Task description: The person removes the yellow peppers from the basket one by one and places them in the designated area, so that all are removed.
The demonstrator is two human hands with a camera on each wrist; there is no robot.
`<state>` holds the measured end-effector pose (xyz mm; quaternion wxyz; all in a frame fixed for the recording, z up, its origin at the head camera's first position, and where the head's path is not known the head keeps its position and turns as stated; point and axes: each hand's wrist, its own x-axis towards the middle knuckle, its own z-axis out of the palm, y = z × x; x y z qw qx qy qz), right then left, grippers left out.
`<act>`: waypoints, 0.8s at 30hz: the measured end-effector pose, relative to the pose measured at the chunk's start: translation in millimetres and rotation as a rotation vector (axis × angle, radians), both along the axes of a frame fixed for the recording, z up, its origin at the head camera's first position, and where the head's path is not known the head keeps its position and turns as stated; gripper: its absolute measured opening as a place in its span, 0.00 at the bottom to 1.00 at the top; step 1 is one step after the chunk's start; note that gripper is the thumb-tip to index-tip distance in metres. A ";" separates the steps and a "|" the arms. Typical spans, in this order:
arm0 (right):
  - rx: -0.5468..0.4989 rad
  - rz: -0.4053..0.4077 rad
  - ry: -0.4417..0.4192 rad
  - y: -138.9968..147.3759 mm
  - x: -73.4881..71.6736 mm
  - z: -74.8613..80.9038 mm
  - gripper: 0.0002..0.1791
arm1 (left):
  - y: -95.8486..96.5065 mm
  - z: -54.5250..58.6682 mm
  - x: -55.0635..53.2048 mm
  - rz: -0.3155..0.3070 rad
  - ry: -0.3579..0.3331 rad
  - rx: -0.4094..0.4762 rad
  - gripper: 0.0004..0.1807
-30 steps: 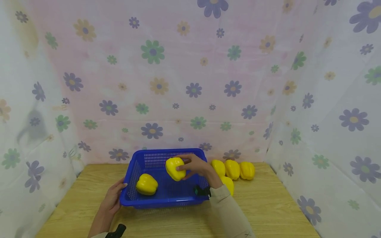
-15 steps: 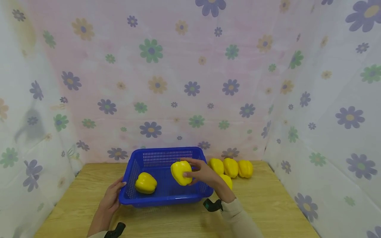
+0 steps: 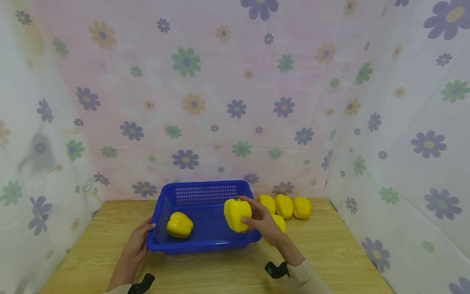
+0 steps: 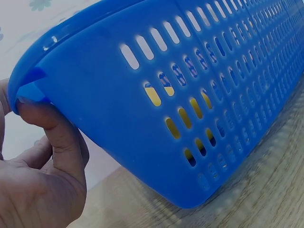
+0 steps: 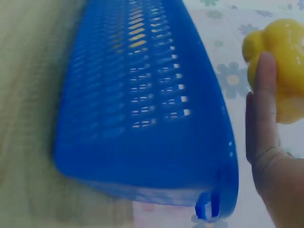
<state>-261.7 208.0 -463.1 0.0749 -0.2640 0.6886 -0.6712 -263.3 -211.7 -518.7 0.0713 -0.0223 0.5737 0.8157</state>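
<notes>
A blue plastic basket (image 3: 205,246) with slotted walls is on the wooden table, and one yellow bell pepper (image 3: 179,225) lies inside at its left. My left hand (image 3: 136,241) grips the basket's left rim; in the left wrist view its thumb and fingers (image 4: 61,137) curl at the rim's corner. Over the basket's right part, my right hand (image 3: 265,222) holds another yellow bell pepper (image 3: 236,214), stem up, between thumb and fingers. The right wrist view shows that held pepper (image 5: 285,66) above the rim level, with the thumb along its side.
Several more yellow bell peppers (image 3: 284,206) sit on the table just right of the basket, one partly hidden behind my right hand. Flower-patterned cloth (image 3: 235,90) walls the table (image 3: 330,253) at the back and both sides.
My right hand has moved right and slightly toward me with its pepper, from the basket's middle to its right side, and turned the stem upward. The left hand stays at the rim.
</notes>
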 end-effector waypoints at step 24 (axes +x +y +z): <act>-0.208 0.087 -0.116 68.4 66.3 -42.8 0.33 | -2.0 -3.7 -3.5 0.006 0.010 0.010 0.34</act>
